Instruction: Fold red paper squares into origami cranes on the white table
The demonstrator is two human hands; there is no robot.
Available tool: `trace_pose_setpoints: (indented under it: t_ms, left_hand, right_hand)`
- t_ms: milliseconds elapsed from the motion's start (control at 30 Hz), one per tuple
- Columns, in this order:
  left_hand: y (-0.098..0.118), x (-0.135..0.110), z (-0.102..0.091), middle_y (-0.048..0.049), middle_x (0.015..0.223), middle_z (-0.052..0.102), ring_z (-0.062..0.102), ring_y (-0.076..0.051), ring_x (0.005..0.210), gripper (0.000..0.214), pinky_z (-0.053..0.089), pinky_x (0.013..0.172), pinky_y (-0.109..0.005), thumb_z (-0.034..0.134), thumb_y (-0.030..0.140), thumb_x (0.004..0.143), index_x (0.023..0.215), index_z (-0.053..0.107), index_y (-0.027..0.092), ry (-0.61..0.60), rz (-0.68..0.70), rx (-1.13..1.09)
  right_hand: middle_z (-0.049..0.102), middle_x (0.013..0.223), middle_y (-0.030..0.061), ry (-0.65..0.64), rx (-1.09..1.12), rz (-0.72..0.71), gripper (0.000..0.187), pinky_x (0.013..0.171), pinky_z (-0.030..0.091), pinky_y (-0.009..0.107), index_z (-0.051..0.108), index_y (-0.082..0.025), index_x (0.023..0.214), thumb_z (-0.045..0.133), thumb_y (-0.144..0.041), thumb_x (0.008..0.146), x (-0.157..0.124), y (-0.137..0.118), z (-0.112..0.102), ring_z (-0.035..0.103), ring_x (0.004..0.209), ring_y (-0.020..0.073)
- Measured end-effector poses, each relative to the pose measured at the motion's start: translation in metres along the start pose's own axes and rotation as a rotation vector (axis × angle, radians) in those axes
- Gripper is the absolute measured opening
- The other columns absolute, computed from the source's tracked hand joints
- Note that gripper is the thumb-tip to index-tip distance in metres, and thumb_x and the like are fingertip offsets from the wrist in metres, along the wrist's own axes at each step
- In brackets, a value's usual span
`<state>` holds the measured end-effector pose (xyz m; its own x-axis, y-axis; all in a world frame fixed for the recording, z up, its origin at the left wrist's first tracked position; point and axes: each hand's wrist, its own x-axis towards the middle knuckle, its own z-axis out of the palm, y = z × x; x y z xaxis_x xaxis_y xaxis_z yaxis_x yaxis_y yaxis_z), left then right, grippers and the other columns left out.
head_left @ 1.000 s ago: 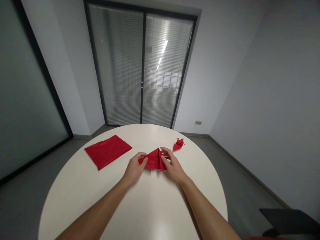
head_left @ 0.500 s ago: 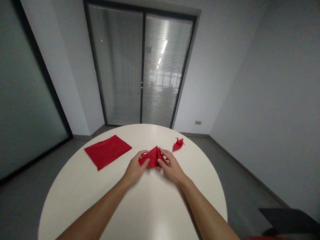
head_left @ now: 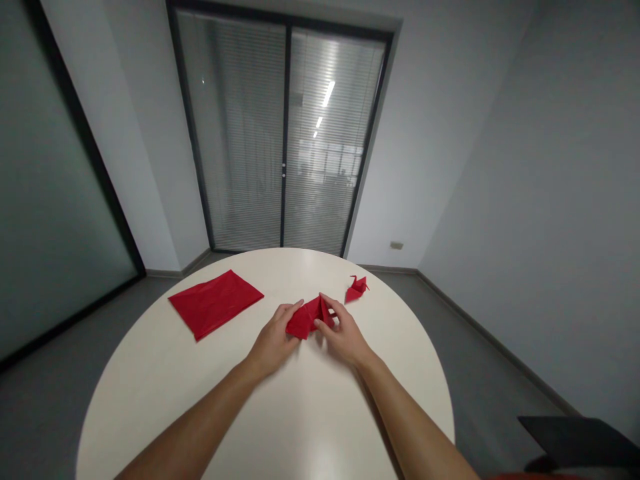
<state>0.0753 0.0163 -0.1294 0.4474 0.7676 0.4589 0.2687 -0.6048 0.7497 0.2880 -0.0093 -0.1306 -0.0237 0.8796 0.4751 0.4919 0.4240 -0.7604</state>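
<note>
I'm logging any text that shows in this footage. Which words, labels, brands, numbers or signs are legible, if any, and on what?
None can be read.
Held folded red paper, flat red paper, red paper bird: no writing visible.
Glass panels: no lettering discernible.
Small wall plate: too small to tell.

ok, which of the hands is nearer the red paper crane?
Right. The right hand is on the near side of the red paper crane, apart from it; the left hand is farther left, at the left end of the held red paper.
</note>
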Motion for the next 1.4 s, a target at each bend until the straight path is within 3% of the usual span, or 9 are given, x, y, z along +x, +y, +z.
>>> trace_pose_setpoints:
  t_ms: [167,300,467,667,933,1067,1233,1400]
  left_hand:
    - [-0.003,0.003,-0.002,-0.0091,0.13,0.061,0.059,-0.023,0.121,0.048,0.046,0.107,-0.039,0.054,0.011,0.087,0.134,0.057,0.022,0.076,0.029,-0.047]
    - [0.003,0.006,-0.005,-0.0071,0.108,0.07,0.066,-0.022,0.102,0.019,0.051,0.093,-0.036,0.053,0.026,0.095,0.108,0.066,0.02,0.13,-0.021,-0.099]
    - [0.008,0.007,-0.007,-0.0061,0.096,0.073,0.068,-0.022,0.09,0.022,0.053,0.084,-0.033,0.052,0.036,0.097,0.098,0.066,0.018,0.192,-0.098,-0.159]
    - [0.003,0.007,-0.007,-0.0041,0.088,0.072,0.067,-0.02,0.08,0.025,0.052,0.076,-0.031,0.053,0.041,0.096,0.091,0.062,0.018,0.267,-0.146,-0.14]
    - [0.005,0.008,-0.012,-0.0033,0.083,0.07,0.066,-0.02,0.078,0.024,0.051,0.072,-0.03,0.054,0.04,0.094,0.089,0.063,0.018,0.286,-0.14,-0.115]
    - [0.008,0.008,-0.019,-0.004,0.088,0.072,0.067,-0.021,0.084,0.013,0.052,0.077,-0.031,0.055,0.025,0.086,0.091,0.066,0.019,0.196,-0.068,-0.072]
    - [0.005,0.006,-0.03,-0.0038,0.09,0.073,0.066,-0.023,0.09,0.019,0.047,0.099,-0.043,0.058,0.01,0.075,0.085,0.069,0.022,0.028,0.109,0.135]
    - [0.001,0.003,-0.034,-0.0026,0.089,0.076,0.067,-0.023,0.089,0.031,0.039,0.111,-0.049,0.056,0.002,0.074,0.088,0.072,0.025,-0.134,0.23,0.263]
  right_hand:
    - [0.056,0.146,0.0089,0.001,0.026,-0.003,0.057,0.116,0.039,0.045,0.05,-0.027,0.146,0.057,-0.021,0.09,0.001,0.001,-0.002,0.053,0.133,0.0237]
    - [0.061,0.14,0.008,-0.005,0.062,0.032,0.053,0.114,0.042,0.044,0.056,-0.025,0.139,0.051,-0.014,0.088,0.001,0.001,-0.003,0.057,0.128,0.0224]
    - [0.065,0.134,0.0082,-0.003,0.07,0.03,0.043,0.112,0.043,0.042,0.061,-0.023,0.131,0.052,-0.016,0.09,0.001,0.0,-0.003,0.059,0.125,0.022]
    - [0.071,0.11,0.0066,0.016,0.119,0.023,0.02,0.095,0.052,0.036,0.064,-0.021,0.11,0.053,-0.026,0.095,0.002,-0.005,-0.003,0.065,0.107,0.0209]
    - [0.074,0.106,0.0075,0.05,-0.008,-0.035,0.02,0.095,0.051,0.037,0.073,-0.021,0.103,0.057,-0.024,0.092,0.004,0.003,-0.008,0.067,0.102,0.022]
    - [0.074,0.109,0.008,-0.03,-0.112,-0.107,0.026,0.096,0.051,0.039,0.078,-0.023,0.102,0.058,-0.014,0.087,0.005,0.0,-0.02,0.066,0.104,0.0231]
    - [0.076,0.106,0.0044,-0.271,-0.261,-0.201,0.037,0.095,0.05,0.041,0.08,-0.03,0.107,0.059,-0.01,0.085,0.003,-0.01,-0.034,0.065,0.103,0.0244]
    - [0.077,0.1,0.0039,-0.365,-0.366,-0.261,0.038,0.093,0.049,0.04,0.081,-0.03,0.104,0.06,-0.007,0.082,0.001,-0.007,-0.033,0.065,0.098,0.0239]
